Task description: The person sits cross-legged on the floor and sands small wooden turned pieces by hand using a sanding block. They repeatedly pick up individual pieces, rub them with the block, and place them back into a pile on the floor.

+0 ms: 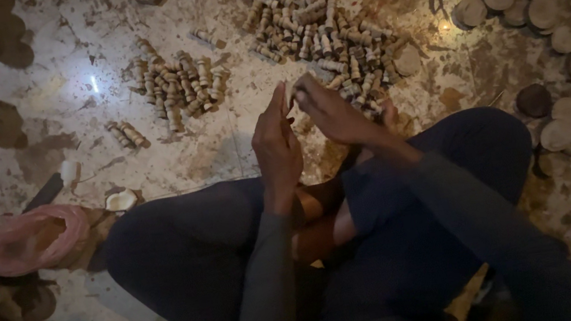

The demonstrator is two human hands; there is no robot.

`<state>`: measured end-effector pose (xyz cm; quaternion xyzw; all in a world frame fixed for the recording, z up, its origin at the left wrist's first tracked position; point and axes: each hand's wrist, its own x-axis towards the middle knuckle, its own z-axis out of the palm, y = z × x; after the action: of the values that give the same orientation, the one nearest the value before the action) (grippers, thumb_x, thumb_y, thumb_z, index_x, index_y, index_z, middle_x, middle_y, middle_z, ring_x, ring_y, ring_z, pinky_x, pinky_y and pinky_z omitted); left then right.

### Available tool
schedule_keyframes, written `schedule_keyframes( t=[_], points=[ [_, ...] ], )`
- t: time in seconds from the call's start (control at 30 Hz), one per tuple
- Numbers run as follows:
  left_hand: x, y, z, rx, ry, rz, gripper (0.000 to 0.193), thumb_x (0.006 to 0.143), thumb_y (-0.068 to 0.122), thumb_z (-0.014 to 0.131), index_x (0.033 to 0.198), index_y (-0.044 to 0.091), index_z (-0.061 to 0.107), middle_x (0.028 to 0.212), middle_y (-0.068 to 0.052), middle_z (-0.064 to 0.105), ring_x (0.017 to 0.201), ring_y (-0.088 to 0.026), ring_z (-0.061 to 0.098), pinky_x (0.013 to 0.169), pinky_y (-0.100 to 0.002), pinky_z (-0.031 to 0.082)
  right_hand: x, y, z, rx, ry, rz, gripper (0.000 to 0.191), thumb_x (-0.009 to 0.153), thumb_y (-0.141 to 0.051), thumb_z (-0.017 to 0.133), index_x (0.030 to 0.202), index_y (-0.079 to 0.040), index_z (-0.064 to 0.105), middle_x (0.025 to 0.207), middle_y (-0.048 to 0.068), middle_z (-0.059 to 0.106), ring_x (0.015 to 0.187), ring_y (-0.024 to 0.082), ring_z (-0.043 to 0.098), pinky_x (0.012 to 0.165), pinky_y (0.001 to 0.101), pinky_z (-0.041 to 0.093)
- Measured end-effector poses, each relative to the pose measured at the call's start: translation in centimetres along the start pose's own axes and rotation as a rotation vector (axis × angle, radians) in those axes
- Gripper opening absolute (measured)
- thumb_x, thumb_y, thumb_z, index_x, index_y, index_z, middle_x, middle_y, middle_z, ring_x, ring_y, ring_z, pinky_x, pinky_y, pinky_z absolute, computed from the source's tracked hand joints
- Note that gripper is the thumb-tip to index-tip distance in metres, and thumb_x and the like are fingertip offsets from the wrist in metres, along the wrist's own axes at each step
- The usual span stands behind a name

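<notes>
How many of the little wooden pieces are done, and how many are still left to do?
I can't count them. Two heaps lie on the floor: a smaller heap and a bigger heap; which is finished, I cannot tell. The left hand and right hand meet over something too small to make out. Round wooden discs lie at the right.

Pink plastic bag [33,240] at left; round wooden discs [550,11] stacked at right; white cup [69,172] on floor.

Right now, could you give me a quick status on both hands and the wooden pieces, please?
Left hand and right hand raised together, fingertips meeting; whatever they pinch too small to tell. Big pile of turned wooden pieces just beyond, smaller pile to its left. Nothing between.
</notes>
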<state>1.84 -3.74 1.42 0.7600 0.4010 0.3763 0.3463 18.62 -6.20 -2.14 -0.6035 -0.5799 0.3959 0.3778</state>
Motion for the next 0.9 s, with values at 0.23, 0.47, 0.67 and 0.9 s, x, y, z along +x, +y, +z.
schedule_keyframes(
  t=[0.23,0.47,0.67,0.9],
  points=[
    [-0.2,-0.5,0.2,0.055,-0.003,-0.001,0.057,0.099,-0.012,0.050,0.153,0.008,0.053,0.120,-0.023,0.071,0.104,-0.039,0.068,0.087,-0.048,0.055,0.2,1.2,1.2,0.033,0.032,-0.035,0.033,0.116,-0.034,0.040,0.122,-0.001,0.044,0.095,0.013,0.045,0.085,0.021,0.049,0.078,0.0387,0.045],
    [-0.4,-0.8,0.5,-0.004,0.022,0.075,0.056,0.101,-0.011,0.050,0.153,0.010,0.052,0.133,-0.022,0.068,0.114,-0.038,0.067,0.092,-0.046,0.056,0.1,2.9,2.3,0.148,0.077,0.102,0.060,0.118,-0.036,0.041,0.158,0.003,0.020,0.158,0.024,0.033,0.147,0.032,0.035,0.118,0.0413,0.031],
    [-0.8,-0.6,0.5,0.002,-0.001,0.021,0.061,0.100,-0.011,0.049,0.156,0.012,0.050,0.127,-0.022,0.069,0.111,-0.040,0.066,0.090,-0.048,0.055,-0.2,2.5,2.8,0.481,0.075,0.207,0.047,0.117,-0.038,0.045,0.143,0.001,0.042,0.108,0.011,0.047,0.095,0.021,0.044,0.081,0.0375,0.040],
    [-1.3,-1.8,1.2,0.022,0.010,-0.053,0.060,0.099,-0.010,0.050,0.156,0.008,0.050,0.119,-0.026,0.069,0.108,-0.044,0.064,0.088,-0.049,0.053,0.1,1.9,2.2,0.646,-0.007,0.202,0.031,0.107,-0.035,0.050,0.133,-0.020,0.043,0.084,-0.002,0.046,0.071,0.008,0.043,0.062,0.0260,0.041]
  ],
)
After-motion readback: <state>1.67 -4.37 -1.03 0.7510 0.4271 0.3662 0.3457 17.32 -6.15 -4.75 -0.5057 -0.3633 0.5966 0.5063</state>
